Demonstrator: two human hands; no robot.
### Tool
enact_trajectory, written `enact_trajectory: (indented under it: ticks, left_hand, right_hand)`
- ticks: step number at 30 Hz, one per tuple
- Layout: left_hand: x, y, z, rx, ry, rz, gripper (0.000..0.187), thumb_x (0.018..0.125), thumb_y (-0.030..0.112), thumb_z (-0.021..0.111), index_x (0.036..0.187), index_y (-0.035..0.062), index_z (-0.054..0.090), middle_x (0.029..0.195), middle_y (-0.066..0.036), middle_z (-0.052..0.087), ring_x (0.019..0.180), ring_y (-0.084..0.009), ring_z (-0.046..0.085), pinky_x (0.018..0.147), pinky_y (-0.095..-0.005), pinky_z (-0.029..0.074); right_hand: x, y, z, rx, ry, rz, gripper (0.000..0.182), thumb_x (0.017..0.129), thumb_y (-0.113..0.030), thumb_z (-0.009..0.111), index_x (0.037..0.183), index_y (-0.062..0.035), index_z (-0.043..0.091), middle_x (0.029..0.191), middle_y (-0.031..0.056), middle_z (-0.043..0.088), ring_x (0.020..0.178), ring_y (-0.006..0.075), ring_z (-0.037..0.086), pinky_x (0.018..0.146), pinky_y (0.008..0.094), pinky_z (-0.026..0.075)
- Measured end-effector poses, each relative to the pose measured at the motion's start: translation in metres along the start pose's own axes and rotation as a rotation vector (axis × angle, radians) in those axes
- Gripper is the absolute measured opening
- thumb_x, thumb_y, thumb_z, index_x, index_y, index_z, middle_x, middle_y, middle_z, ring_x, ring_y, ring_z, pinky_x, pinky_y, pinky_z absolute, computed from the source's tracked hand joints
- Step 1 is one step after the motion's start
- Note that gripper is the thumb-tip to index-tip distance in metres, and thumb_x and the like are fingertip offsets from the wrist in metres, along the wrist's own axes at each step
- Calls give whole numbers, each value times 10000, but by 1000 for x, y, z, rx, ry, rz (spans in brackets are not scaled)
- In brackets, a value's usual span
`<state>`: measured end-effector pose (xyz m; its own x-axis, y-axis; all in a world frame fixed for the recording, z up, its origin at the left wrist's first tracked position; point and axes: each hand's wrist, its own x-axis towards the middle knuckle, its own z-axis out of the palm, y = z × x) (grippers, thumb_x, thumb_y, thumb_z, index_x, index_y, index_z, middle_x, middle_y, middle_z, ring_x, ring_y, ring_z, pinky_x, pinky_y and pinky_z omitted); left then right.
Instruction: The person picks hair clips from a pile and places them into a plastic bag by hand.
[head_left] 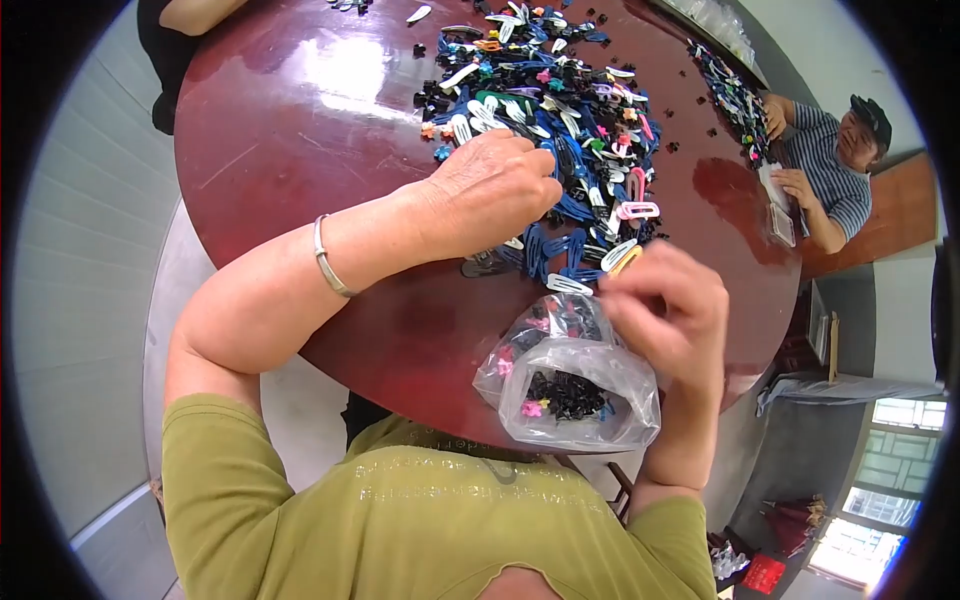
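Observation:
My left hand (495,190) rests on the near left side of a large pile of hair clips (575,130), its fingers curled down; what lies under its fingertips is hidden. My right hand (665,310) hovers above the right side of an open clear plastic bag (635,405), blurred by motion, fingers curled, their contents unclear. Inside the bag are small black clips (570,395) and a few pink and yellow ones. White snap clips (569,285) and a yellow clip (626,261) lie between the bag and the pile. Pink clips (638,210) sit at the pile's right edge.
The round dark red table (290,130) carries everything. Across it at the right, a person in a striped shirt (835,160) handles another pile of clips (730,95) beside a clear box (781,225). Another person's arm (200,12) shows at the upper left.

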<state>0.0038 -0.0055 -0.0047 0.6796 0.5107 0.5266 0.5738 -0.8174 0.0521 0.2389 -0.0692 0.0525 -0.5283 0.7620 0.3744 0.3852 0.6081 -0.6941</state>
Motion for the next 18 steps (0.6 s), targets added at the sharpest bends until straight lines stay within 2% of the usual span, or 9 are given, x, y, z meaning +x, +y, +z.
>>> enact_trajectory:
  ticks: [2,3,6,7,13,18]
  left_hand:
    - [-1,0,3,-14,24,-9,63,799,87,625,804,56,679,779,-75,581,792,-256,614,751,-376,489]
    - [-1,1,3,-20,36,-16,69,800,88,625,814,57,685,783,-75,583,795,-256,614,752,-378,488]
    - [-2,3,2,-55,22,-45,80,799,98,632,827,60,698,787,-79,585,801,-255,616,753,-382,486]
    - [-3,2,2,-54,31,-38,76,800,100,635,821,61,697,783,-79,585,798,-255,616,753,-383,485]
    - [-2,2,5,-32,44,-8,69,806,111,646,782,62,688,758,-77,584,775,-257,622,746,-381,483]
    - [-2,1,7,-35,75,-18,77,800,110,643,750,61,674,740,-86,583,756,-266,630,726,-384,488]
  right_hand:
    - [6,14,16,-166,104,93,162,742,-17,780,896,-41,736,794,60,631,554,124,545,505,260,426]
    - [6,20,20,-204,76,137,150,770,-49,765,917,-57,735,848,55,646,586,154,592,533,292,474]
    - [11,35,30,-392,95,49,149,785,-95,761,926,-60,729,860,58,651,630,203,632,566,324,507]
    - [13,35,33,-428,89,56,155,792,-150,763,919,-69,723,858,54,642,657,241,640,579,349,514]
    - [19,36,43,-633,116,20,143,779,-178,766,858,-84,692,831,46,616,690,242,646,565,364,507]
    - [20,42,44,-626,152,-21,94,791,-142,741,853,-97,687,838,39,622,701,244,648,575,364,513]
